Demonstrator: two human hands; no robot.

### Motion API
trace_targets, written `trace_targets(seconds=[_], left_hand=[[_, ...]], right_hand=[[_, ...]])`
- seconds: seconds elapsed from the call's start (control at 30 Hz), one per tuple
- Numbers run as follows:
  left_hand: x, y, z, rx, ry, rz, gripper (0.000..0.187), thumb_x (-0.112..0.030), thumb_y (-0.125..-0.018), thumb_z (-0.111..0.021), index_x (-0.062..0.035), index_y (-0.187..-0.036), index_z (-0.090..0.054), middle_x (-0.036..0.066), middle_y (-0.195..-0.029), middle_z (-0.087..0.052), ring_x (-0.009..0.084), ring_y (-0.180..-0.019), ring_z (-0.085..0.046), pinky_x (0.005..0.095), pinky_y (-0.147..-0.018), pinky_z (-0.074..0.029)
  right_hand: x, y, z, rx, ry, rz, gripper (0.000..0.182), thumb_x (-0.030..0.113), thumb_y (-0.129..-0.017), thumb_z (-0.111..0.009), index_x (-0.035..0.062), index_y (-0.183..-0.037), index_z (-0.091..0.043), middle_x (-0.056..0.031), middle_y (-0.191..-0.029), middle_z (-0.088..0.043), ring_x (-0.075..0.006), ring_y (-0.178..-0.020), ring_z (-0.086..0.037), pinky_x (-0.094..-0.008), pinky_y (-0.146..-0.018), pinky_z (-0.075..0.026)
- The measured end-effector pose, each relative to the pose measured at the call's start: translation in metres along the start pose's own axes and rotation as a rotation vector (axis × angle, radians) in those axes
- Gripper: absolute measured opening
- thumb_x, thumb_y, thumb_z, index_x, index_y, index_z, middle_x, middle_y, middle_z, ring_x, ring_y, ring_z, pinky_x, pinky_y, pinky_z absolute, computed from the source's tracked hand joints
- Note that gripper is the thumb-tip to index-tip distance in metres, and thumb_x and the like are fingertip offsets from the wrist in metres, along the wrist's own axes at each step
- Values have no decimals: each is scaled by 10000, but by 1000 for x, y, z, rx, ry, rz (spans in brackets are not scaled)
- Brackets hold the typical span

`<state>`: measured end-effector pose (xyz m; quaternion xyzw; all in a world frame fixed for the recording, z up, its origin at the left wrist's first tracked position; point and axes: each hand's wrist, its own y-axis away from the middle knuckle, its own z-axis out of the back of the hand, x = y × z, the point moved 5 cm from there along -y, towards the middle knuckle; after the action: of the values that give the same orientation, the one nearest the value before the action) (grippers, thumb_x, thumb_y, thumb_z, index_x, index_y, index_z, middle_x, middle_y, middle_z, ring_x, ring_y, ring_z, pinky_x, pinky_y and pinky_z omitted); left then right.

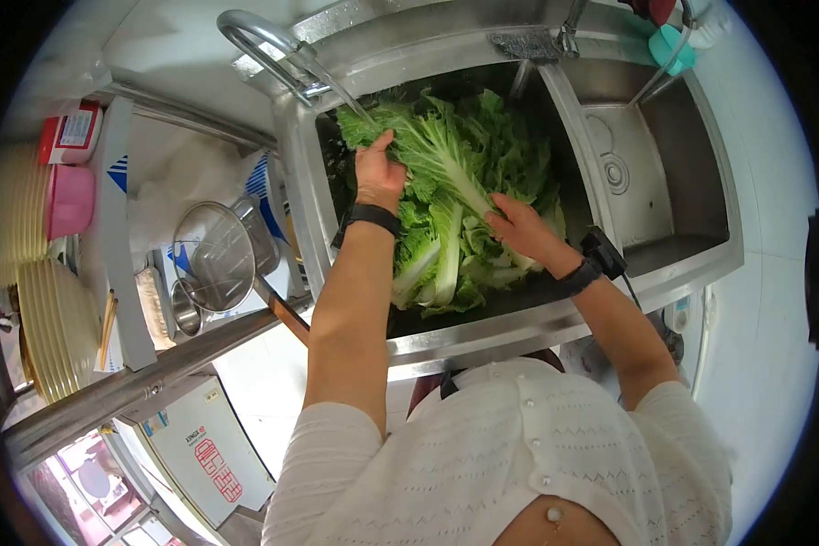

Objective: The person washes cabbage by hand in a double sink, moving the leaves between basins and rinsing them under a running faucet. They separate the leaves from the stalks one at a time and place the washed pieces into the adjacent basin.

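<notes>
A long napa cabbage leaf (441,164), green and frilly with a pale rib, stretches between my two hands over the left sink basin (566,136). My left hand (379,175) is closed on its leafy side, with some fingers hidden behind the leaf. The thick stem end is gripped by my right hand (523,234). A stream of water from the curved faucet (266,32) runs onto the leaf's upper left part. Several more loose cabbage leaves (441,250) fill the basin below both hands.
To the right lies a second basin (628,150) with a drain. A teal cup (672,47) stands at its back corner. On the left shelf are a wire strainer (214,255), stacked plates (55,318) and a pink container (69,200). The strainer's handle (282,312) juts toward my left forearm.
</notes>
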<state>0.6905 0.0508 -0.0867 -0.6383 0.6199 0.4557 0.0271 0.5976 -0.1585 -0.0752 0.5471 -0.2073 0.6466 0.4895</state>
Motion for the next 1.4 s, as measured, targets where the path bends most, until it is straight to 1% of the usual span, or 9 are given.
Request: trace_targets(seconds=[0.13,0.27,0.33,0.47,0.57,0.7,1.13,1.33,1.4], left_hand=[[-21,-13,18,71,17,3,228,0,-769,-493,20,-993,-457,116,-1016,-495,273,-919,-490,476,-841,-364],[-12,-27,52,24,34,37,280,-18,-774,-478,-39,-1051,-440,89,-1087,-462,243,-945,-461,461,-857,-324],[6,-30,69,-20,113,140,277,-103,-809,-460,0,-1065,-436,130,-1126,-452,290,-1034,-423,480,-914,-281],[24,38,39,-143,56,246,516,-185,-827,-436,-11,-1250,-195,137,-1306,-220,327,-1151,-295,474,-950,-233],[50,69,28,42,-59,281,546,-223,-829,-423,-49,-1269,-151,131,-1304,-193,346,-1144,-295,472,-916,-286],[47,124,-4,241,-40,306,453,-259,-838,-403,-48,-1214,-265,128,-1215,-312,331,-1052,-395,447,-862,-350],[16,126,62,-129,68,-39,385,-227,-841,-416,-5,-1143,-333,147,-1088,-424,293,-956,-457,385,-828,-375],[19,107,76,-249,-174,-83,369,-167,-796,-434,-14,-1127,-382,115,-1002,-469,217,-893,-461,351,-764,-382],[33,97,88,-280,-300,-5,398,-146,-766,-449,-11,-1136,-391,109,-999,-486,229,-907,-470,354,-764,-377]], right_hand=[[10,-4,3,-178,167,70,399,140,-794,-482,-9,-1148,-374,-211,-936,-511,-376,-880,-481,-370,-750,-391],[32,-5,-6,-330,276,310,395,143,-802,-482,-10,-1151,-378,-176,-925,-528,-300,-731,-537,-341,-648,-421],[31,-7,-21,-128,-520,-242,246,154,-818,-468,-2,-1009,-465,-101,-789,-536,-182,-525,-498,-290,-523,-422],[24,-47,-16,-80,-935,-223,133,162,-832,-450,29,-827,-451,-19,-648,-476,-87,-417,-384,-241,-436,-398],[32,-75,-37,536,-2238,-436,184,169,-827,-463,0,-788,-404,-36,-636,-456,-121,-487,-432,-260,-509,-449],[31,-96,-46,276,-1880,-311,333,255,-852,-426,-59,-962,-408,-151,-880,-495,-255,-840,-510,-382,-771,-455],[75,-167,-80,213,-1558,-217,374,273,-893,-307,-42,-1065,-411,-111,-1019,-474,-232,-948,-477,-427,-921,-332],[63,-162,-77,323,-1559,-270,137,157,-854,-410,20,-845,-412,-77,-741,-466,-189,-640,-488,-327,-630,-446],[73,-126,-55,312,-1067,-465,118,110,-818,-456,54,-757,-372,-50,-645,-421,-116,-489,-390,-234,-434,-362]])
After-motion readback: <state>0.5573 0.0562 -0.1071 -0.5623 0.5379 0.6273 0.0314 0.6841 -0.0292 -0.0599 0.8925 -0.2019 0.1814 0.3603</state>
